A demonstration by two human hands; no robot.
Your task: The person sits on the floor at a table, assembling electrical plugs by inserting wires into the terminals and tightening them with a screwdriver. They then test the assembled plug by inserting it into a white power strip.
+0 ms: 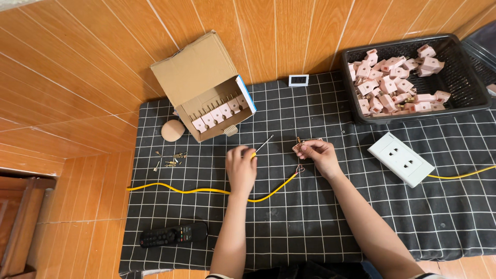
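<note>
The left hand [241,168] is closed around a yellow-handled screwdriver [261,146], whose thin shaft points up and to the right toward the other hand. The right hand [318,155] pinches a small pink plug part [299,146] between fingertips, lifted just above the black checked cloth [310,222] that covers the worktop.

A yellow wire [206,190] snakes across the cloth under both wrists, its bared end curling just below the right hand. Small brass screws and prongs [169,160] lie scattered left of the left hand, near the cloth's left edge.

Above them an open cardboard box [199,77] holds a row of pink parts, half off the cloth's upper edge, with a round wooden piece [172,129] beside it. A black basket [465,77] of pink plug parts fills the top right corner, and a white socket block [401,158] lies below it. A black remote [173,234] rests near the lower left edge. Open cloth remains between the forearms and to the lower right.
</note>
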